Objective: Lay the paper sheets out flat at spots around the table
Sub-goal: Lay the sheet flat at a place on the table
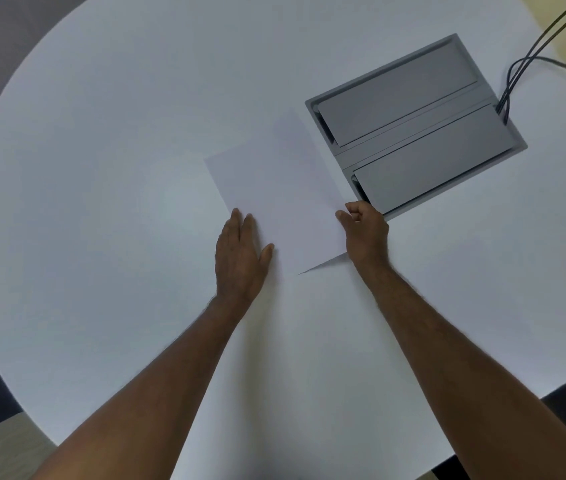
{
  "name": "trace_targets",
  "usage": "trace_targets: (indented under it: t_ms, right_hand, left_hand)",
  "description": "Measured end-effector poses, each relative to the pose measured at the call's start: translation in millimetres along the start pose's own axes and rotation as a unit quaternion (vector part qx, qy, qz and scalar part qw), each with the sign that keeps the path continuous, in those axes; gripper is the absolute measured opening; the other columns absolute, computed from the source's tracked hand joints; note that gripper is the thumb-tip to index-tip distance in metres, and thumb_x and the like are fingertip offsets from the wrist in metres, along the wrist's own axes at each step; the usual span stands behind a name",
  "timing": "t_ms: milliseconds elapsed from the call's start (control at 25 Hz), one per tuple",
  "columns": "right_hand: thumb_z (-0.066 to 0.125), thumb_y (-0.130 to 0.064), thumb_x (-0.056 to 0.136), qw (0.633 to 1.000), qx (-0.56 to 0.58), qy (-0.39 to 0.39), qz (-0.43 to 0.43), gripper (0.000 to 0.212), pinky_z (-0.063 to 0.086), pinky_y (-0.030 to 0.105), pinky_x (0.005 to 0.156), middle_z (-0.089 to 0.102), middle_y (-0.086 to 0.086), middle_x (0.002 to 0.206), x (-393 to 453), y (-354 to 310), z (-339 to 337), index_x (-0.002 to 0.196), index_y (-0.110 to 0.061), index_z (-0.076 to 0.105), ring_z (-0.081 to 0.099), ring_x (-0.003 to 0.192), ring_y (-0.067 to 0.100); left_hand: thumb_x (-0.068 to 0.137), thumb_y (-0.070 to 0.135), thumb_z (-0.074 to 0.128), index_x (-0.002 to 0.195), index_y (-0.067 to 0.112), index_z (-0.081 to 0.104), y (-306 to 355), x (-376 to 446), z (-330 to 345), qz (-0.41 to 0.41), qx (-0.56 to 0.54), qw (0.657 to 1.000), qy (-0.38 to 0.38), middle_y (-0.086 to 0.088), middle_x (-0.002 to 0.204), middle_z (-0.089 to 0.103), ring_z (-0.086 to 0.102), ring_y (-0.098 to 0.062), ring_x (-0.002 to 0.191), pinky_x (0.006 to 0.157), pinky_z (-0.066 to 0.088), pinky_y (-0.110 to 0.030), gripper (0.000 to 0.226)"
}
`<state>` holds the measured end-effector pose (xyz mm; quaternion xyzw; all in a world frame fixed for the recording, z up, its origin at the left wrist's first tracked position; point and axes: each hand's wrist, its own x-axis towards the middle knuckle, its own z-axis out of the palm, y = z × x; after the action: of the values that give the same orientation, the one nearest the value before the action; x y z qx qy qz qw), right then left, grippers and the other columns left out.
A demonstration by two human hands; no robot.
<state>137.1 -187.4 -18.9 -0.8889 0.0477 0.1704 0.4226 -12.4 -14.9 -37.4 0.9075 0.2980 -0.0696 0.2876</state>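
A white paper sheet (280, 192) lies near the middle of the white round table (101, 168), turned at an angle. Its near right corner is lifted a little off the surface. My left hand (241, 252) rests flat, fingers spread, on the sheet's near left edge. My right hand (364, 232) pinches the sheet's right edge between thumb and curled fingers. Whether more than one sheet is stacked there I cannot tell.
A grey cable box (413, 126) with two closed flaps is set into the table just right of the sheet. Black cables (531, 60) run out of its far right corner. The table's near right edge (482, 441) is straight; dark floor lies beyond.
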Motion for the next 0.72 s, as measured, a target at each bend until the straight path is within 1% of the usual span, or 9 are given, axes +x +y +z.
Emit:
trace_targets:
  t_ms: [80, 160, 240, 360, 440, 520, 560, 640, 720]
  right_hand:
    - [0.069, -0.024, 0.094, 0.999, 0.033, -0.002, 0.028, 0.018, 0.049, 0.021, 0.075, 0.072, -0.001, 0.094, -4.6, 5.9, -0.9, 0.105, -0.01, 0.072, 0.064, 0.084, 0.013]
    - [0.069, -0.024, 0.094, 0.997, 0.067, -0.001, 0.043, 0.016, 0.052, 0.027, 0.077, 0.071, -0.004, 0.087, -15.8, 7.0, -8.8, 0.1, -0.01, 0.073, 0.061, 0.078, 0.01]
    - [0.07, -0.023, 0.094, 0.993, 0.106, 0.0, 0.046, 0.01, 0.05, 0.026, 0.076, 0.067, -0.012, 0.081, -34.2, 3.6, -21.3, 0.095, -0.013, 0.071, 0.059, 0.075, 0.007]
    - [0.071, -0.021, 0.094, 0.986, 0.156, 0.0, 0.052, 0.002, 0.049, 0.017, 0.073, 0.069, -0.016, 0.085, -65.8, 2.4, -36.2, 0.094, -0.022, 0.069, 0.063, 0.081, 0.007]
    - [0.071, -0.022, 0.094, 0.983, 0.178, -0.008, 0.053, 0.004, 0.05, 0.018, 0.075, 0.071, -0.011, 0.089, -91.3, 5.1, -45.2, 0.098, -0.02, 0.069, 0.064, 0.084, 0.009]
    - [0.071, -0.023, 0.095, 0.98, 0.19, -0.021, 0.052, 0.01, 0.053, 0.021, 0.078, 0.072, -0.006, 0.093, -114.8, 9.2, -50.7, 0.103, -0.017, 0.07, 0.064, 0.086, 0.011]
    - [0.071, -0.023, 0.095, 0.98, 0.191, -0.028, 0.049, 0.01, 0.053, 0.022, 0.077, 0.072, -0.005, 0.092, -126.7, 12.8, -52.2, 0.103, -0.017, 0.071, 0.064, 0.085, 0.012]
    - [0.072, -0.024, 0.094, 0.978, 0.197, -0.041, 0.047, 0.009, 0.053, 0.023, 0.074, 0.073, -0.006, 0.089, -152.8, 22.0, -52.2, 0.1, -0.018, 0.071, 0.064, 0.082, 0.011]
    - [0.075, -0.023, 0.092, 0.974, 0.211, -0.062, 0.049, 0.012, 0.055, 0.024, 0.075, 0.076, -0.005, 0.092, -177.0, 31.4, -48.7, 0.102, -0.017, 0.072, 0.067, 0.083, 0.012]
  left_hand:
    - [0.102, 0.042, 0.055, 0.162, 0.01, 0.026, -1.0, 0.8, -1.0, -0.039, -0.049, 0.998, -0.001, -0.011, 0.173, 0.014, 0.015, -0.026, 0.16, 0.129, 0.017, -0.041, 0.073]
    - [0.102, 0.044, 0.055, 0.161, 0.012, 0.026, 3.4, -4.2, -8.5, -0.09, -0.117, 0.989, 0.017, -0.008, 0.173, 0.018, 0.018, -0.026, 0.159, 0.126, 0.021, -0.041, 0.073]
    - [0.101, 0.043, 0.059, 0.16, 0.012, 0.029, 8.7, -13.1, -21.3, -0.135, -0.21, 0.968, 0.038, -0.008, 0.167, 0.032, 0.032, -0.027, 0.153, 0.124, 0.028, -0.041, 0.073]
    - [0.098, 0.044, 0.063, 0.158, 0.017, 0.031, 16.4, -26.9, -40.5, -0.232, -0.361, 0.902, 0.037, -0.006, 0.141, 0.059, 0.057, -0.028, 0.131, 0.111, 0.045, -0.041, 0.073]
    - [0.097, 0.041, 0.065, 0.154, 0.016, 0.039, 18.4, -40.9, -55.4, -0.298, -0.447, 0.843, 0.033, -0.007, 0.132, 0.063, 0.062, -0.028, 0.117, 0.104, 0.051, -0.04, 0.068]
    - [0.098, 0.031, 0.067, 0.14, 0.01, 0.059, 14.4, -55.3, -66.1, -0.316, -0.522, 0.791, 0.022, -0.012, 0.124, 0.068, 0.063, -0.027, 0.099, 0.094, 0.054, -0.042, 0.047]
    - [0.098, 0.024, 0.066, 0.128, 0.008, 0.067, 11.5, -64.6, -70.0, -0.308, -0.546, 0.779, 0.015, -0.013, 0.117, 0.07, 0.062, -0.027, 0.095, 0.093, 0.055, -0.044, 0.034]
    - [0.099, 0.014, 0.064, 0.112, 0.005, 0.072, 4.1, -86.9, -77.7, -0.288, -0.558, 0.778, 0.018, -0.014, 0.106, 0.068, 0.057, -0.026, 0.092, 0.089, 0.054, -0.043, 0.018]
    - [0.1, 0.012, 0.062, 0.111, 0.004, 0.073, -5.3, -104.2, -84.5, -0.276, -0.544, 0.792, 0.03, -0.012, 0.107, 0.07, 0.059, -0.025, 0.092, 0.088, 0.053, -0.041, 0.017]
